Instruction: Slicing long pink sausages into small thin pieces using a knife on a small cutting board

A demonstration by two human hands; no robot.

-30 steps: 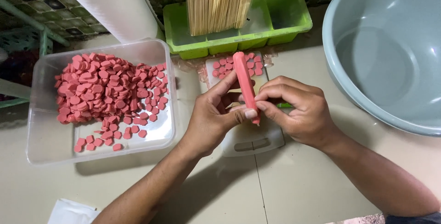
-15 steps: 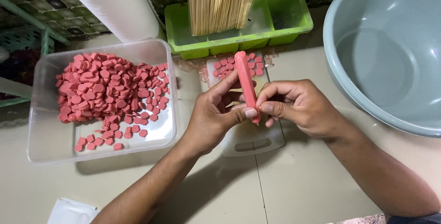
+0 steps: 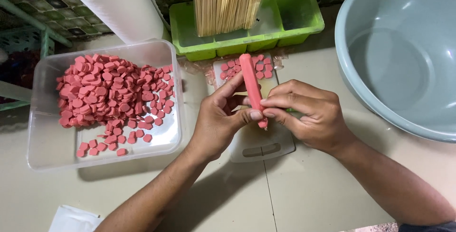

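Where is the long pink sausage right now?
In the head view, the pink sausage sits near the middle, held by the left hand and right hand above the white cutting board, just in front of the green tray.

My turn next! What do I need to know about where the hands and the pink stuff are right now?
Left hand: holds the whole pink sausage over the small cutting board.
Right hand: pinches the sausage's near end, where a bit of wrapper seems to stick out.
Done: a heap of cut pink slices fills the clear container; a few more slices lie at the board's far end.
Left: this sausage is still uncut.
Nearby: green tray with bamboo skewers, grey basin.
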